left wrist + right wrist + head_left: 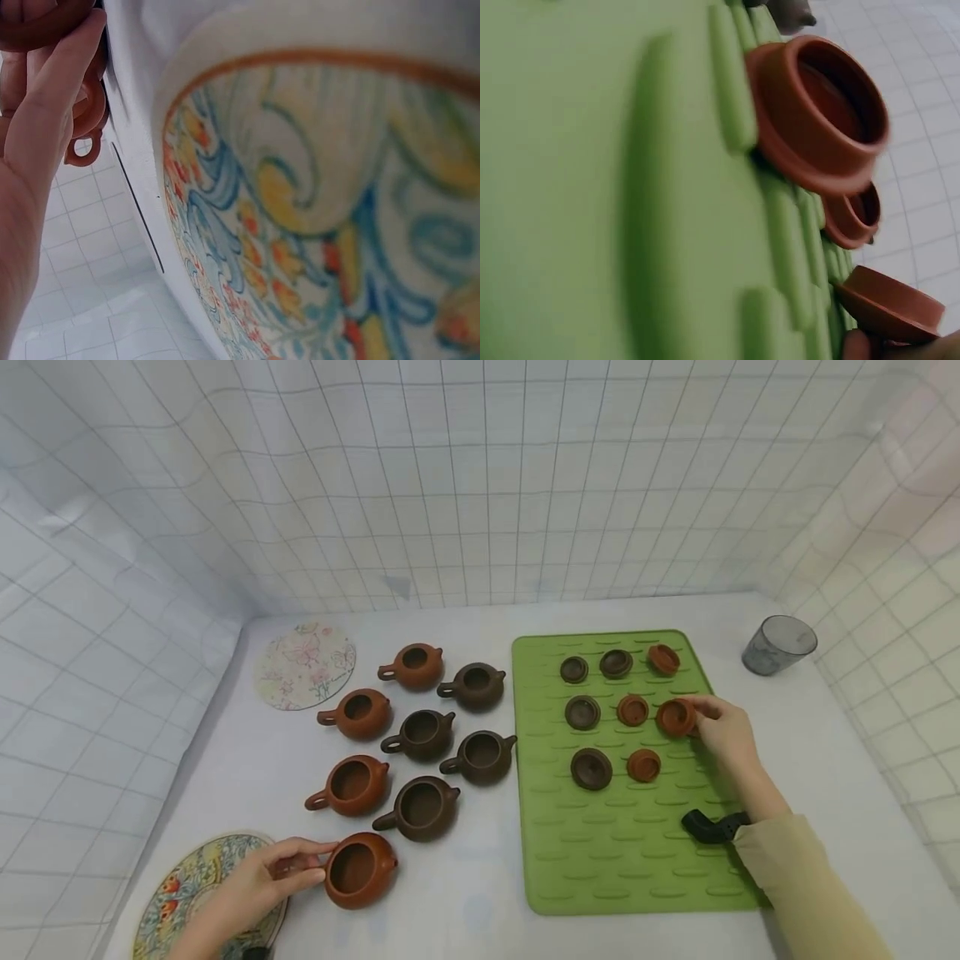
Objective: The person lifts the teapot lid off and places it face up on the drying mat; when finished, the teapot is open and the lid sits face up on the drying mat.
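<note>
At the front left, my left hand (258, 885) holds the handle side of a reddish-brown clay teapot (362, 870), which stands lidless on the table; the fingers hide its handle. Part of that teapot (45, 31) shows at the top of the left wrist view, beside the hand (41, 135). On the green mat, my right hand (726, 732) pinches a reddish lid (676, 717) by its edge, from the right. The right wrist view shows this lid (891, 298) tilted against the fingers. Other lids, such as a reddish one (817, 112), lie upturned nearby.
Several lidless reddish and dark brown teapots (422, 810) stand left of the green mat (592, 885). Dark lids (592, 769) lie on the mat. A patterned round mat (206, 868) is under my left forearm; a floral disc (307, 664) and grey glass (778, 645) lie farther back.
</note>
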`<action>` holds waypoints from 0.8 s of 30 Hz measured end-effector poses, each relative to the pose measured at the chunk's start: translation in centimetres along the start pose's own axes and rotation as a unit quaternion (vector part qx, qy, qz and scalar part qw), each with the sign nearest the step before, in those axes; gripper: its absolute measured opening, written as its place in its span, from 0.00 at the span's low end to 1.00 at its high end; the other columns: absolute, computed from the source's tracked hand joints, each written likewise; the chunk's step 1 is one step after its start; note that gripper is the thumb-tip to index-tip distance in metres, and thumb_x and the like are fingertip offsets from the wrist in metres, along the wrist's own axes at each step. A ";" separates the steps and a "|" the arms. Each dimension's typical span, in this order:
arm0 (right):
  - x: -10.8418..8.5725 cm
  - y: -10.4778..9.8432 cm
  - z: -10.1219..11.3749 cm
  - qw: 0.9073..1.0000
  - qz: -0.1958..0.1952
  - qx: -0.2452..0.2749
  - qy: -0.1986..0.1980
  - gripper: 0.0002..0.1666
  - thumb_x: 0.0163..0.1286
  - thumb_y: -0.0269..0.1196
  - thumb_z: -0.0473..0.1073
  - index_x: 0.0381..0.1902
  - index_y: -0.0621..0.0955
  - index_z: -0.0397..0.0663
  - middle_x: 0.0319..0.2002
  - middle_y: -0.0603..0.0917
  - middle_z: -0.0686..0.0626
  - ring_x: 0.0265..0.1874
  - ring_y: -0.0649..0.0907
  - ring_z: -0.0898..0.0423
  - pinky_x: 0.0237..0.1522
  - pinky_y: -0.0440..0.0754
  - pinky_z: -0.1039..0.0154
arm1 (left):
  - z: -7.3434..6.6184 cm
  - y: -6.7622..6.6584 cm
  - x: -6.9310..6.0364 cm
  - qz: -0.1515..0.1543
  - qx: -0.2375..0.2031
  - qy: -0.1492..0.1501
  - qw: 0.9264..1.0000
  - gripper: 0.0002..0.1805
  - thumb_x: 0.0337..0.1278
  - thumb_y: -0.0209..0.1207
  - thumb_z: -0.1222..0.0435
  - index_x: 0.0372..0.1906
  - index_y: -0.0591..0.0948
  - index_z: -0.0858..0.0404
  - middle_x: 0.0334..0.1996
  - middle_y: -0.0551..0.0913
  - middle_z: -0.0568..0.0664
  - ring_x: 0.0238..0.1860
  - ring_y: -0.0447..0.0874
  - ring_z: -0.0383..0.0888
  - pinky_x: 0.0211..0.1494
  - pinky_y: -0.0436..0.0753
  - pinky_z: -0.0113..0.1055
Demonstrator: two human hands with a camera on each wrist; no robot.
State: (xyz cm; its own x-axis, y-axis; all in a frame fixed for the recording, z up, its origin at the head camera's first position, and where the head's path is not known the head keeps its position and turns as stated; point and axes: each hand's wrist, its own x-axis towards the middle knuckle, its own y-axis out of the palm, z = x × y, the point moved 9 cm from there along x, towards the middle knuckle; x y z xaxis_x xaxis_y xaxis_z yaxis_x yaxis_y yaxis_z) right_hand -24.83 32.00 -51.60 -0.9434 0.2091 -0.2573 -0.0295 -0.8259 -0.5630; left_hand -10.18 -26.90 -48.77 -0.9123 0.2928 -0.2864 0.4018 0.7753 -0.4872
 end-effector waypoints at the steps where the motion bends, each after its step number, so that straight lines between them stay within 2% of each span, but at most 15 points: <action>1: 0.2 0.0 0.2 1.000 0.004 -0.005 -0.003 0.22 0.77 0.49 0.41 0.64 0.76 0.41 0.59 0.79 0.34 0.51 0.78 0.53 0.44 0.78 0.68 | -0.1 -0.1 0.0 0.000 0.001 0.004 1.000 0.15 0.62 0.63 0.65 0.51 0.83 0.67 0.43 0.86 0.32 0.39 0.80 0.26 0.35 0.81 0.29; 3: 0.4 0.0 0.5 1.000 0.016 -0.016 -0.006 0.24 0.79 0.47 0.44 0.65 0.75 0.41 0.61 0.77 0.33 0.50 0.78 0.55 0.48 0.78 0.62 | -0.2 -0.3 0.0 -0.001 0.004 0.014 1.000 0.15 0.61 0.63 0.66 0.52 0.83 0.67 0.43 0.86 0.34 0.38 0.80 0.27 0.35 0.81 0.28; 7: 0.1 0.0 0.8 0.999 0.049 0.013 -0.005 0.34 0.81 0.40 0.57 0.70 0.69 0.39 0.68 0.70 0.32 0.42 0.78 0.70 0.54 0.81 0.56 | -0.5 -0.3 0.1 -0.002 0.013 0.032 0.999 0.16 0.61 0.63 0.67 0.53 0.82 0.69 0.41 0.86 0.36 0.37 0.80 0.28 0.34 0.80 0.28; 8: 0.0 0.1 0.9 0.998 0.057 0.022 -0.005 0.36 0.80 0.39 0.60 0.71 0.68 0.38 0.69 0.67 0.32 0.44 0.79 0.68 0.56 0.80 0.54 | -0.5 -0.4 0.2 -0.003 0.016 0.032 0.999 0.16 0.61 0.63 0.66 0.53 0.82 0.69 0.41 0.86 0.37 0.38 0.80 0.28 0.34 0.80 0.28; 10: -0.2 0.1 1.1 0.997 0.067 0.026 -0.006 0.41 0.78 0.41 0.64 0.71 0.66 0.36 0.70 0.66 0.31 0.50 0.82 0.57 0.61 0.77 0.52 | -0.4 -0.4 0.3 -0.005 0.022 0.019 1.000 0.17 0.62 0.63 0.64 0.53 0.82 0.68 0.40 0.86 0.39 0.37 0.80 0.28 0.34 0.79 0.28; 13: -0.4 -0.2 1.4 0.997 0.066 -0.014 -0.022 0.42 0.77 0.44 0.65 0.70 0.67 0.34 0.69 0.66 0.29 0.63 0.72 0.35 0.64 0.69 0.40 | -0.1 -0.3 0.3 0.001 0.030 -0.010 1.000 0.18 0.61 0.64 0.62 0.53 0.82 0.68 0.39 0.86 0.41 0.36 0.79 0.27 0.35 0.79 0.28; 14: -0.4 -0.3 1.5 0.997 0.061 -0.030 -0.028 0.42 0.76 0.46 0.64 0.69 0.68 0.34 0.68 0.67 0.28 0.65 0.69 0.31 0.64 0.68 0.38 | 0.1 -0.2 0.3 0.005 0.029 -0.022 0.999 0.19 0.61 0.64 0.61 0.53 0.82 0.68 0.39 0.86 0.41 0.36 0.79 0.27 0.35 0.79 0.28; 16: -0.4 -0.5 1.7 0.997 0.046 -0.054 -0.041 0.40 0.77 0.47 0.63 0.67 0.70 0.34 0.66 0.70 0.27 0.66 0.67 0.29 0.63 0.67 0.35 | 0.6 0.0 0.2 0.014 0.023 -0.045 0.999 0.20 0.61 0.64 0.60 0.54 0.82 0.67 0.40 0.86 0.43 0.37 0.78 0.27 0.36 0.79 0.27; 19: -0.4 -0.8 1.9 0.997 0.023 -0.053 -0.053 0.38 0.77 0.48 0.62 0.66 0.72 0.35 0.63 0.74 0.28 0.63 0.70 0.31 0.60 0.70 0.36 | 1.1 0.1 0.0 0.024 0.009 -0.064 0.998 0.22 0.62 0.63 0.59 0.56 0.81 0.67 0.41 0.86 0.45 0.38 0.78 0.27 0.37 0.79 0.27; 22: -0.3 -0.8 2.2 0.997 0.007 -0.046 -0.069 0.36 0.77 0.49 0.61 0.65 0.74 0.37 0.61 0.76 0.29 0.63 0.72 0.32 0.59 0.71 0.37 | 1.1 0.0 0.1 0.019 0.008 -0.059 0.998 0.22 0.62 0.64 0.59 0.56 0.81 0.67 0.43 0.86 0.45 0.39 0.79 0.26 0.37 0.80 0.27; 24: -0.3 -0.8 2.4 0.995 0.001 -0.053 -0.084 0.34 0.77 0.50 0.60 0.65 0.75 0.38 0.61 0.76 0.30 0.62 0.72 0.31 0.59 0.71 0.37 | 0.9 -0.1 0.3 0.011 0.017 -0.044 0.999 0.21 0.61 0.64 0.59 0.56 0.81 0.67 0.44 0.87 0.44 0.39 0.79 0.26 0.38 0.80 0.27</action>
State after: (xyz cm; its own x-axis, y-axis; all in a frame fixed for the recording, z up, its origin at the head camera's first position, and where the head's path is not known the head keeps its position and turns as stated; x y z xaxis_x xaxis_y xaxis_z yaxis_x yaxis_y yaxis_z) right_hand -25.34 31.32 -49.20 -0.9857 0.1092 -0.1285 -0.0007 -0.7647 -0.6443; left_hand -10.40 -27.42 -49.50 -0.8928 0.2586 -0.3687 0.4265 0.7486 -0.5076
